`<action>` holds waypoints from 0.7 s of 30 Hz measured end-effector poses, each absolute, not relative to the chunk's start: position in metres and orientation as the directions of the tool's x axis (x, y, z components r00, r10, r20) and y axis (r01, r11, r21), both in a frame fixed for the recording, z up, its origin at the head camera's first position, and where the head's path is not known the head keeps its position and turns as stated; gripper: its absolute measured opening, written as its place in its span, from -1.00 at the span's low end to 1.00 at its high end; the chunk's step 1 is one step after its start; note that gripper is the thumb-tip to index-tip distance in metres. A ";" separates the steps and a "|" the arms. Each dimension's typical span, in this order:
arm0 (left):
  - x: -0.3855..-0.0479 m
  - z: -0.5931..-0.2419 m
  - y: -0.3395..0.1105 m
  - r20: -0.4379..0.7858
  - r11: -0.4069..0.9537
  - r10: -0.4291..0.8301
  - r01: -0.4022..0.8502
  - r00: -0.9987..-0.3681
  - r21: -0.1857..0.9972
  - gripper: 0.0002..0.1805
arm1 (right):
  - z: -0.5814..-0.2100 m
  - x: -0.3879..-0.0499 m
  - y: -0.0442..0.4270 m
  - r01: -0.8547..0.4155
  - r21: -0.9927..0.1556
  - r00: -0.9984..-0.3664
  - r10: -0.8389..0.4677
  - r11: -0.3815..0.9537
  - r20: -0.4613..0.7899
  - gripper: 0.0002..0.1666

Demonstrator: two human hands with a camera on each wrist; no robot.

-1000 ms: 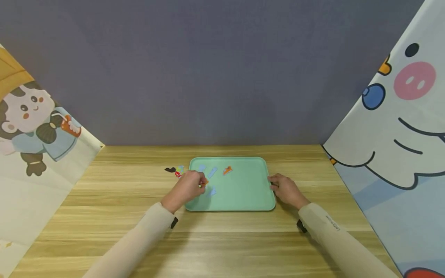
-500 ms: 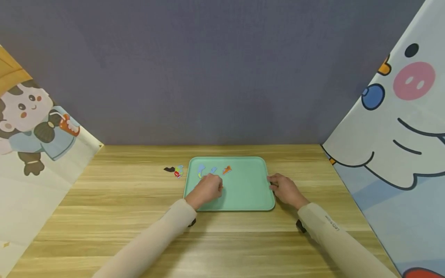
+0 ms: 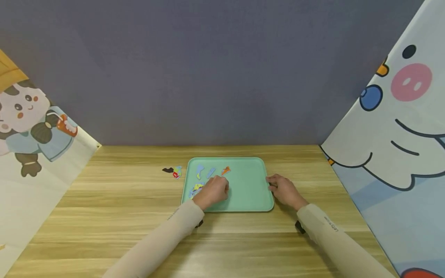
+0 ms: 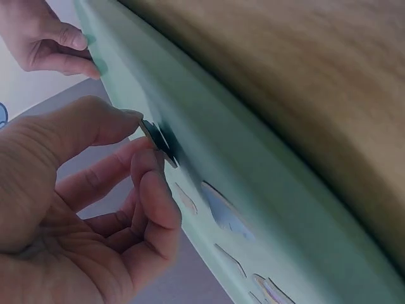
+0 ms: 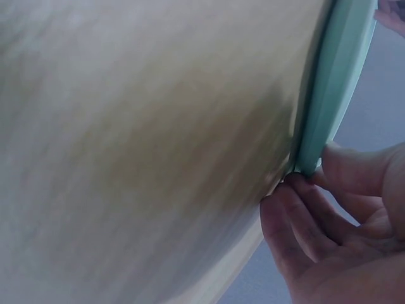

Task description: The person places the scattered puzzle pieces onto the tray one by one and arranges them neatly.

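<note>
My left hand (image 3: 214, 190) is over the middle of the mint-green tray (image 3: 248, 185). In the left wrist view its thumb and forefinger pinch a thin, flat puzzle piece (image 4: 157, 142) at the tray's surface; the head view hides this piece behind the hand. My right hand (image 3: 286, 189) holds the tray's right rim between thumb and fingers, as the right wrist view shows. On the tray lie a blue piece with a yellow tip (image 3: 199, 171), a light blue strip (image 3: 211, 172), an orange piece (image 3: 226, 170) and a yellow-and-blue piece (image 3: 196, 188) partly covered by my left hand.
Left of the tray, on the wooden table (image 3: 121, 208), are a black piece (image 3: 168, 170) and a small cluster of coloured pieces (image 3: 177, 172). A grey panel (image 3: 215, 77) rises behind the table. Printed cartoon panels stand on both sides.
My left hand has moved right, from the tray's left side to its middle, carrying the pinched puzzle piece. That uncovers pieces on the tray's left. My right hand has stayed at the rim.
</note>
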State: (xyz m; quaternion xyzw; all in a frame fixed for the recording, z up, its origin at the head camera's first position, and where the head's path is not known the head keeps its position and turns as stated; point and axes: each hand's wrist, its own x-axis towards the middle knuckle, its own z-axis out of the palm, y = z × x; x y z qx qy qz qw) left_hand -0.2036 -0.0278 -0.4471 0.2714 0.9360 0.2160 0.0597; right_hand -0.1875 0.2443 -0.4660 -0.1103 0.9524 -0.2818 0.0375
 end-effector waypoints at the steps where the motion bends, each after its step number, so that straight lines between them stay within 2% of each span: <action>1: -0.204 -0.447 -0.028 0.004 0.763 0.532 0.481 -0.847 0.432 -0.60 | -0.465 -0.187 0.244 -0.191 -0.542 -0.973 -0.232 0.818 -0.008 -0.54; 5: -0.205 -0.447 -0.029 -0.001 0.774 0.522 0.473 -0.853 0.421 -0.79 | -0.463 -0.187 0.244 -0.200 -0.537 -0.971 -0.237 0.820 0.000 -0.54; 10: -0.205 -0.448 -0.032 -0.007 0.770 0.528 0.475 -0.849 0.425 -0.78 | -0.463 -0.186 0.243 -0.206 -0.523 -0.969 -0.245 0.827 -0.005 -0.54; 12: -0.205 -0.447 -0.033 -0.005 0.768 0.525 0.471 -0.851 0.434 -0.85 | -0.464 -0.186 0.243 -0.205 -0.521 -0.970 -0.244 0.829 -0.007 -0.54; 21: -0.206 -0.433 -0.057 0.083 0.736 0.478 0.450 -0.874 0.505 -0.85 | -0.467 -0.187 0.243 -0.201 -0.525 -0.972 -0.234 0.827 0.003 -0.55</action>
